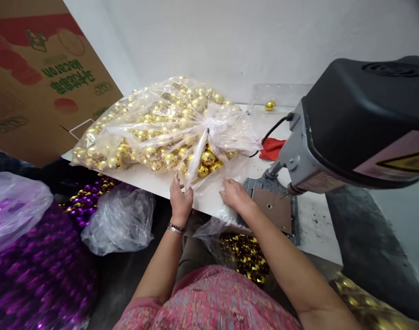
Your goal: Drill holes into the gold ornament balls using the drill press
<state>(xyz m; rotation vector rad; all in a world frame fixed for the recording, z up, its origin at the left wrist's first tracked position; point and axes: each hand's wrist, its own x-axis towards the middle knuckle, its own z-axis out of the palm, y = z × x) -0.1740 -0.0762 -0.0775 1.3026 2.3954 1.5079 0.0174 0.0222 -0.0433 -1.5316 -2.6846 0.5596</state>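
A clear plastic bag [151,126] full of shiny gold balls lies on the white table, gathered at a knot on its right side. Below the knot its plastic opens toward me, and several gold balls [208,158] show in the gap. My left hand [181,200] has its fingers raised and closed on a strip of the bag's plastic at the table's front edge. To the right, my right hand [236,197] pinches the other side of the loose plastic. The fingertips of both hands are partly hard to make out against the film.
A drill press [354,128] with a base plate [273,208] stands right. Behind are a red cloth [272,149] and a single gold ball [270,106]. A cardboard box [41,82], purple bag [41,270] and crumpled plastic [122,220] are left. Gold pieces [247,256] sit below the table edge.
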